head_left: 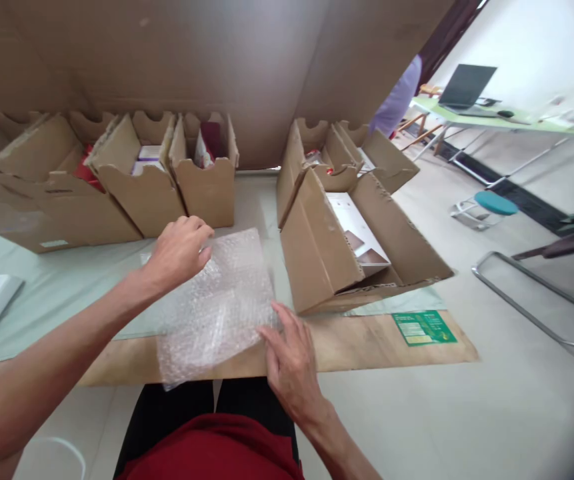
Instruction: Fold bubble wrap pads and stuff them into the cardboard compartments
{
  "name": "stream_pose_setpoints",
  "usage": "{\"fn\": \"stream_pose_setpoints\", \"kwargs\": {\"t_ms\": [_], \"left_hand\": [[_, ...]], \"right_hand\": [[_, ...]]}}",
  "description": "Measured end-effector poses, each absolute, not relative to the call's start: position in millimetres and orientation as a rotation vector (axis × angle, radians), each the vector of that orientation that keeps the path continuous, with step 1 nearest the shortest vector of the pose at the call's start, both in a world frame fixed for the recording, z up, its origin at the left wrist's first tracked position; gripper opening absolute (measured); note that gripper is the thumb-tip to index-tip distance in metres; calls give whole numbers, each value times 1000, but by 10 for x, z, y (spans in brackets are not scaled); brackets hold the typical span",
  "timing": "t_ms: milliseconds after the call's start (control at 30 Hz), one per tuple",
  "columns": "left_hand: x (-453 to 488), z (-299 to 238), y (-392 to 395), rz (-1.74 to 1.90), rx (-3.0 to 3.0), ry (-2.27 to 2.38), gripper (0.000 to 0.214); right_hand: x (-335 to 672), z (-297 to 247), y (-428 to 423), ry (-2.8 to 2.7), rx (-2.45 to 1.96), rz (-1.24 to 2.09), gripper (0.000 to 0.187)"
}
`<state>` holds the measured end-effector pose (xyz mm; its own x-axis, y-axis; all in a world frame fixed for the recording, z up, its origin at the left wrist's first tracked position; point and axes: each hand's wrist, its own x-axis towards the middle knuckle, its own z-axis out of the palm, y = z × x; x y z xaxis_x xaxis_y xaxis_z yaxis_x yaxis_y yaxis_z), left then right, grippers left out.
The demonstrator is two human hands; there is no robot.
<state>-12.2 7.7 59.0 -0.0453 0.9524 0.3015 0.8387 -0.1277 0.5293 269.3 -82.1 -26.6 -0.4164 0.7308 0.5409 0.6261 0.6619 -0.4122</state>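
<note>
I'd press the bubble-wrap sheet [217, 300], left of the foremost cardboard box [311, 247], flat and lightly: the right hand [294, 357] beside that box has parted fingers, the left hand [179, 248], farther off, curls, its grip unclear.

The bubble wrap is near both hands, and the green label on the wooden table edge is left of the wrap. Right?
Not quite: in the head view, the green label on the wooden table edge is right of the bubble wrap. The rest stands.

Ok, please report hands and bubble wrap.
Left hand over bubble wrap; right hand at its right edge. Near corner at table edge. Carton close on right.
</note>
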Motion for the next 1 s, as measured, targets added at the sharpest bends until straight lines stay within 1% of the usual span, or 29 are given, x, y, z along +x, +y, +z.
{"fn": "stream_pose_setpoints", "kwargs": {"t_ms": [100, 233, 267, 300, 367, 400, 467, 533, 600, 667, 767, 867, 933, 1000], "left_hand": [[194, 541, 94, 1082, 2044, 1880, 39], [597, 556, -90, 1118, 1788, 1647, 50], [697, 553, -137, 1095, 1721, 1582, 55], [798, 537, -177, 1069, 1665, 1520, 62], [998, 468, -225, 1023, 1578, 1397, 79], [1092, 418, -234, 1008, 1537, 1335, 89], [1261, 309, -229, 996, 1456, 1225, 105], [1396, 215, -211, 1004, 1421, 1135, 113], [1498, 155, -196, 1024, 1430, 1078, 112], [1573, 124, -183, 1053, 1451, 1066, 106], [1660, 101, -147, 1066, 1460, 1102, 99], [1717, 86, -104, 1062, 1478, 1140, 97], [1700, 92, -109, 1052, 1513, 1166, 96], [1592, 123, -161, 1028, 1555, 1203, 91]], "right_hand": [[2992, -220, -984, -2020, -983, 300, 42], [3559, -29, -851, -1597, -1148, 264, 36], [3687, 18, -746, -1504, -1201, 256, 36], [3796, 54, -624, -1445, -1242, 277, 41], [3937, 79, -368, -1441, -1282, 412, 55], [3968, 67, -256, -1473, -1282, 513, 58], [3961, 8, -101, -1527, -1248, 695, 58], [3904, -64, -47, -1530, -1233, 796, 56], [3844, -110, -57, -1496, -1236, 821, 55], [3816, -111, -76, -1474, -1239, 813, 50], [3836, -61, -39, -1471, -1247, 805, 46], [3885, -31, 46, -1501, -1263, 790, 42], [3909, -53, 58, -1512, -1285, 749, 41], [3917, -110, -15, -1464, -1309, 643, 43]]}}
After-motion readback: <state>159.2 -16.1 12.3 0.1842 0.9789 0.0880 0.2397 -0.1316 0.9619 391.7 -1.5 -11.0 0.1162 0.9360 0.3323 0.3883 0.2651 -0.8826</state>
